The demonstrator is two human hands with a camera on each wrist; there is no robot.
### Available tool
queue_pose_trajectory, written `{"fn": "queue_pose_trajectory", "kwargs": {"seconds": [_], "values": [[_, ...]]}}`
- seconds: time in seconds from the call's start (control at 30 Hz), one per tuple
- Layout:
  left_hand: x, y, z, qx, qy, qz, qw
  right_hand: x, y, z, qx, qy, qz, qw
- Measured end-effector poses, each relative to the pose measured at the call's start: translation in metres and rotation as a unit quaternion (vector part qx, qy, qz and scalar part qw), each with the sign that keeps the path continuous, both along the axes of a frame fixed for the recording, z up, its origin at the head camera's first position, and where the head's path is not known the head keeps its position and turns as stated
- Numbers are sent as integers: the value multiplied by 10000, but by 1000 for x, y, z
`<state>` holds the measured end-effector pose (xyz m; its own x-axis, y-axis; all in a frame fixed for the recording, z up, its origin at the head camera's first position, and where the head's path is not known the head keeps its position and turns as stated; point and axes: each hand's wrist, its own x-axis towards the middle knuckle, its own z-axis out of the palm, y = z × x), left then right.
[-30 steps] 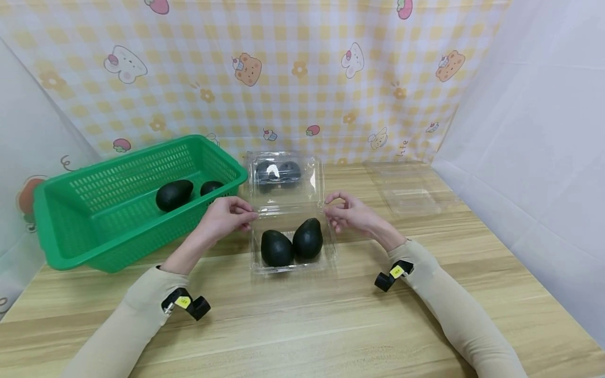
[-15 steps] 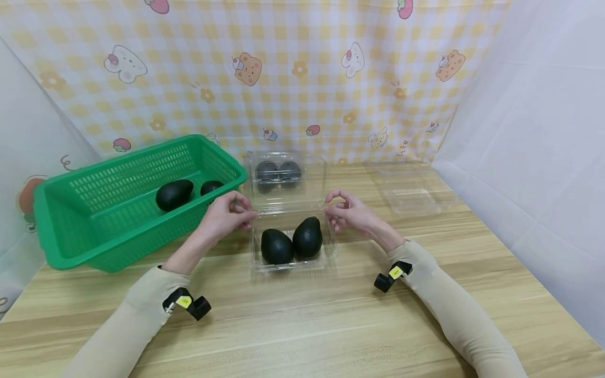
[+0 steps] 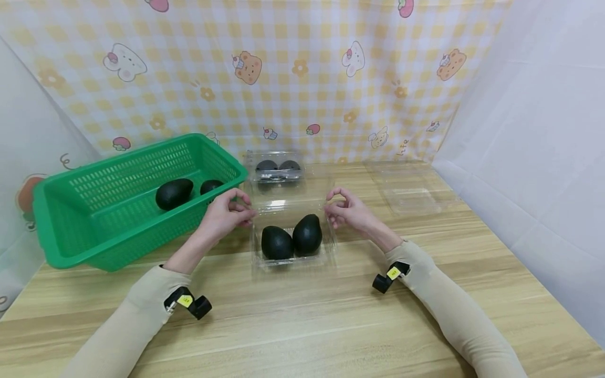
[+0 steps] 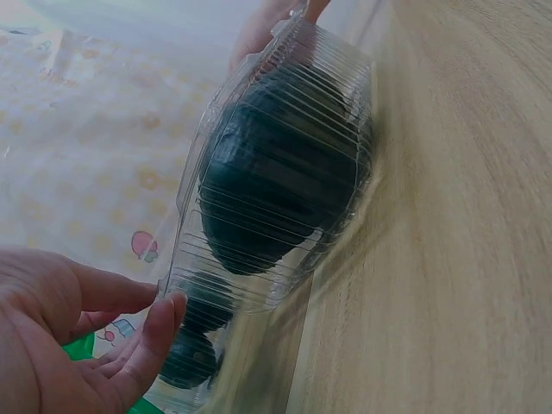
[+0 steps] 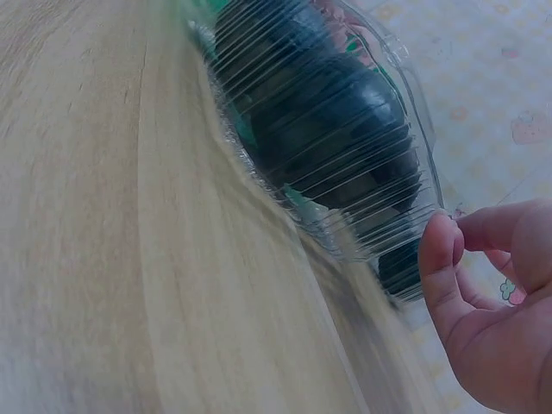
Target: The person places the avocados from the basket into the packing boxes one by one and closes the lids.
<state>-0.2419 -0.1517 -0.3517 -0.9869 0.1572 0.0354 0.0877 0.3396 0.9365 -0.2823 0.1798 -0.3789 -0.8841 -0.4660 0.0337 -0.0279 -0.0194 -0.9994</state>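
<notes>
Clamshell box point(image 3: 283, 206) of clear plastic stands open in the middle of the bench point(image 3: 302, 325), its lid point(image 3: 316, 184) laid back toward the far side. At the left edge, the left hand point(image 3: 229, 214) pinches the rim between thumb and finger; at the right edge, the right hand point(image 3: 351, 212) does the same, so the fingers point(image 4: 112, 289) are narrow on both sides. If one hand pulls more than the other, the thin plastic could twist or tilt, and then the left avocado point(image 3: 277, 243) and the right avocado point(image 3: 307, 235) might roll. Too hard a pinch may also bend the rim. The box looks light and transparent, with ribbed walls and bright reflections, so its edges are difficult to follow. Both avocados are nearly black, lying side by side. Left of it stands a green basket point(image 3: 142, 241).
</notes>
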Motion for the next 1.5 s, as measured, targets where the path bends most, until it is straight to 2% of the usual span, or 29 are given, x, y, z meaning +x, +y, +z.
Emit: {"fn": "queue_pose_trajectory", "kwargs": {"seconds": [0.23, 0.57, 1.03, 1.27, 1.5], "values": [[0, 0, -1, -87, 225, 23, 9997, 0, -1, -1, -100, 63, -163, 9998], [-1, 0, -1, 26, 279, 84, 9996, 0, -2, -2, -187, 92, -241, 9995], [-1, -2, -3, -500, 162, 361, 9980, 0, -3, -1, -118, -66, -289, 9995], [-2, -4, -3, -299, -8, 328, 9990, 1, -5, 0, -317, -320, -350, 9984], [-2, -4, -1, -92, -175, 279, 9994, 1, -4, 1, -606, -539, -241, 9964]]}}
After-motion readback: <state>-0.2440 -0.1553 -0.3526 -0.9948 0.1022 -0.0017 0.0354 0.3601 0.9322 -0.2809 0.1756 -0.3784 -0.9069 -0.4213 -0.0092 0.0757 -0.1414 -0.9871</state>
